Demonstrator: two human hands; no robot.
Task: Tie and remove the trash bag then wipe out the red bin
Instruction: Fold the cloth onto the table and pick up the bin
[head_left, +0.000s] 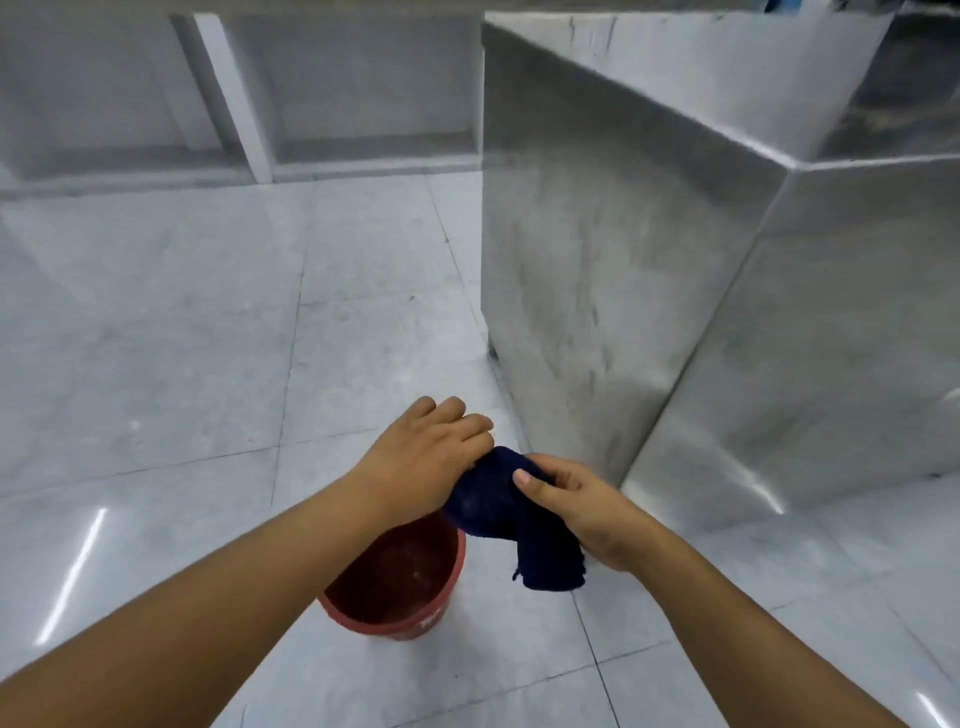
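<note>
The red bin (400, 582) stands on the tiled floor low in the middle of the view, with no bag visible inside it; my left forearm hides its left side. Above its right rim both hands hold a dark blue cloth (511, 512). My left hand (423, 457) grips the cloth's upper left part, knuckles up. My right hand (576, 504) pinches its right side with the thumb on top, and a fold of cloth hangs down below that hand. No trash bag is in view.
A tall stainless steel cabinet (649, 249) stands close on the right, its corner a short way behind my hands. A white counter base with open recesses (234, 104) runs along the far wall. Glossy grey floor tiles (156, 364) stretch to the left.
</note>
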